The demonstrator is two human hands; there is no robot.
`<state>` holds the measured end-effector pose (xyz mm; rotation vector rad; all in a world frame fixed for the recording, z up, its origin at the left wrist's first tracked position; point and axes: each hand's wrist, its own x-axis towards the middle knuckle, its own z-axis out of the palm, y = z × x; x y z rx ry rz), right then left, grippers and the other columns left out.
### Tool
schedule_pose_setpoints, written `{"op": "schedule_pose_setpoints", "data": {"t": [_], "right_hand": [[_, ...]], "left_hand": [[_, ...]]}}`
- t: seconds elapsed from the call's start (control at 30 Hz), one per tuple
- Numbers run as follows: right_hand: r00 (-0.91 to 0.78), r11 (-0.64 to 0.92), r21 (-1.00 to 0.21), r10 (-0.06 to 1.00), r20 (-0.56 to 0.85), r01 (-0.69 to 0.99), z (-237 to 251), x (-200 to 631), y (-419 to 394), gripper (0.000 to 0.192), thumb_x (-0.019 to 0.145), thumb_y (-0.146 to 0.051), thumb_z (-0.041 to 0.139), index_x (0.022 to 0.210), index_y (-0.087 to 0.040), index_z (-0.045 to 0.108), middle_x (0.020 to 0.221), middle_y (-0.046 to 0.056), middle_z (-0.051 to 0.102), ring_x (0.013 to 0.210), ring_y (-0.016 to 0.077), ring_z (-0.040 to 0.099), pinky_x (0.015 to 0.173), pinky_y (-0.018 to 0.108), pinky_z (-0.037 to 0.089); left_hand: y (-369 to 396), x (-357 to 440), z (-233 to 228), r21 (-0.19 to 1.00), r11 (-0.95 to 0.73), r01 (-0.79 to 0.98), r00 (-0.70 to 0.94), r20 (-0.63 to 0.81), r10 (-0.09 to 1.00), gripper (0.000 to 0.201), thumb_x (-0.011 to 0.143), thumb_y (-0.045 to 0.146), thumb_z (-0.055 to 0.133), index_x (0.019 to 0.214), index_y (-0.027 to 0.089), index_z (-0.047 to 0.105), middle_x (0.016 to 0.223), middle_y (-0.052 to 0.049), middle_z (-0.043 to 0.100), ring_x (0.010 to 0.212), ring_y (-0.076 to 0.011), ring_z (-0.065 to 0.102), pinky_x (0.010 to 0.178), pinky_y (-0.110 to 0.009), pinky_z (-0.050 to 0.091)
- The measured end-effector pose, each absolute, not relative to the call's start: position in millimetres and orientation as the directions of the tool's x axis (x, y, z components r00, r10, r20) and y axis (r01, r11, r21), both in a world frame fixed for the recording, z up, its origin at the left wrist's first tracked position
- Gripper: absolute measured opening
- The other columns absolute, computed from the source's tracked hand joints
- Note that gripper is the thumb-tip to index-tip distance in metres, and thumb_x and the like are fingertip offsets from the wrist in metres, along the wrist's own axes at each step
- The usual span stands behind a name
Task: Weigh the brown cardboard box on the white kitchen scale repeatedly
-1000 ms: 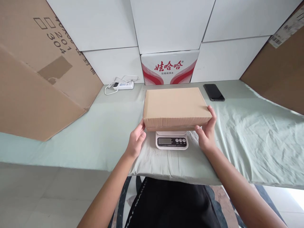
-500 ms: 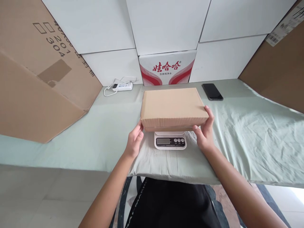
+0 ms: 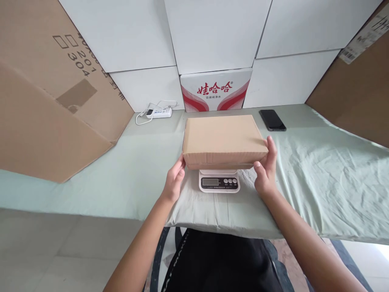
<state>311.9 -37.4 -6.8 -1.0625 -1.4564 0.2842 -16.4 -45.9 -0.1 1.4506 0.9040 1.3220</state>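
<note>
A flat brown cardboard box [image 3: 225, 136] sits level over a white kitchen scale [image 3: 219, 187], covering its weighing plate. Only the scale's front shows, with a grey display and round buttons; I can make out no digits. My left hand [image 3: 174, 180] is at the box's left front corner, fingertips against its side and partly hidden. My right hand [image 3: 266, 170] curves round the right front corner, fingers along the right side. Its thumb stands slightly off the front lower edge. Whether the box's full weight is on the scale I cannot tell.
A black phone [image 3: 272, 120] lies behind on the right of the green cloth [image 3: 146, 170]. A white power strip with a cable [image 3: 159, 112] lies at back left. Large cardboard panels [image 3: 60, 121] flank the table, and white boxes [image 3: 212, 36] stand along the back.
My right hand has eased a little to the right, its thumb coming away from the box's front edge. The box and my left hand look nearly unmoved; the view has shifted slightly.
</note>
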Motion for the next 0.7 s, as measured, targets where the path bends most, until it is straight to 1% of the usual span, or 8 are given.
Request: {"op": "schedule_pose_setpoints", "data": {"t": [0.07, 0.17, 0.23, 0.33, 0.43, 0.5, 0.6, 0.7], "right_hand": [[0.156, 0.547, -0.705, 0.730, 0.666, 0.452, -8.7, 310.9, -39.2, 0.086, 0.100, -0.072, 0.062, 0.176, -0.041, 0.036, 0.176, 0.012, 0.044, 0.166, 0.0455, 0.042, 0.132, 0.077, 0.041], [0.141, 0.547, -0.722, 0.747, 0.649, 0.424, -3.1, 306.9, -39.7, 0.090, 0.100, -0.075, 0.061, 0.178, -0.042, 0.030, 0.184, 0.009, 0.038, 0.171, 0.0454, 0.039, 0.137, 0.079, 0.036], [0.118, 0.567, -0.742, 0.761, 0.638, 0.358, 11.0, 302.7, -35.5, 0.091, 0.100, -0.075, 0.061, 0.178, -0.045, 0.026, 0.186, 0.007, 0.036, 0.172, 0.0448, 0.039, 0.140, 0.080, 0.034], [0.099, 0.613, -0.733, 0.743, 0.662, 0.296, 42.9, 295.9, -15.9, 0.090, 0.100, -0.074, 0.060, 0.178, -0.049, 0.023, 0.188, 0.004, 0.034, 0.173, 0.0436, 0.039, 0.141, 0.078, 0.034], [0.123, 0.596, -0.715, 0.730, 0.672, 0.365, 63.9, 288.7, 19.6, 0.095, 0.097, -0.084, 0.055, 0.178, -0.048, 0.023, 0.188, 0.004, 0.032, 0.177, 0.0429, 0.032, 0.143, 0.075, 0.035], [0.139, 0.602, -0.696, 0.709, 0.691, 0.391, 61.0, 283.8, 44.9, 0.099, 0.094, -0.088, 0.054, 0.177, -0.042, 0.027, 0.187, 0.007, 0.033, 0.178, 0.0427, 0.028, 0.144, 0.072, 0.033], [0.168, 0.604, -0.718, 0.713, 0.681, 0.347, 35.6, 279.4, 72.8, 0.105, 0.090, -0.090, 0.055, 0.175, -0.035, 0.028, 0.182, 0.013, 0.038, 0.173, 0.0434, 0.035, 0.144, 0.074, 0.031], [0.200, 0.562, -0.765, 0.749, 0.632, 0.315, 7.3, 281.4, 84.0, 0.108, 0.086, -0.089, 0.058, 0.173, -0.031, 0.030, 0.178, 0.016, 0.042, 0.171, 0.0433, 0.038, 0.143, 0.074, 0.031]], "left_hand": [[-45.1, -17.2, -0.6, 0.961, -0.264, -0.080, 0.187, 0.275, 0.943, 0.087, 0.104, 0.078, 0.059, 0.172, 0.023, 0.056, 0.184, -0.016, 0.051, 0.176, -0.0406, 0.040, 0.147, -0.056, 0.037], [-41.4, -20.0, 3.6, 0.962, -0.254, -0.098, 0.198, 0.269, 0.943, 0.090, 0.101, 0.081, 0.061, 0.170, 0.023, 0.058, 0.182, -0.016, 0.054, 0.177, -0.0410, 0.040, 0.147, -0.057, 0.036], [-35.6, -22.1, 15.2, 0.963, -0.243, -0.114, 0.191, 0.261, 0.946, 0.093, 0.100, 0.086, 0.059, 0.169, 0.024, 0.059, 0.181, -0.015, 0.055, 0.177, -0.0410, 0.039, 0.147, -0.058, 0.036], [-16.4, -21.8, 44.3, 0.960, -0.245, -0.132, 0.209, 0.269, 0.940, 0.099, 0.097, 0.093, 0.053, 0.169, 0.026, 0.059, 0.183, -0.013, 0.053, 0.178, -0.0409, 0.037, 0.147, -0.059, 0.034], [17.0, -13.6, 66.1, 0.953, -0.269, -0.138, 0.200, 0.293, 0.935, 0.104, 0.092, 0.099, 0.053, 0.167, 0.027, 0.060, 0.183, -0.012, 0.053, 0.179, -0.0404, 0.035, 0.146, -0.057, 0.034], [41.0, -4.3, 65.5, 0.943, -0.287, -0.166, 0.135, 0.310, 0.941, 0.108, 0.089, 0.101, 0.055, 0.166, 0.025, 0.060, 0.181, -0.013, 0.055, 0.179, -0.0399, 0.036, 0.146, -0.055, 0.035], [67.4, 10.6, 43.8, 0.938, -0.291, -0.188, 0.027, 0.301, 0.953, 0.109, 0.089, 0.100, 0.054, 0.165, 0.022, 0.061, 0.181, -0.014, 0.056, 0.178, -0.0379, 0.039, 0.145, -0.051, 0.038], [78.2, 20.1, 16.6, 0.954, -0.230, -0.194, -0.005, 0.233, 0.972, 0.106, 0.091, 0.098, 0.054, 0.165, 0.023, 0.060, 0.183, -0.013, 0.053, 0.177, -0.0359, 0.041, 0.144, -0.049, 0.039]]}}
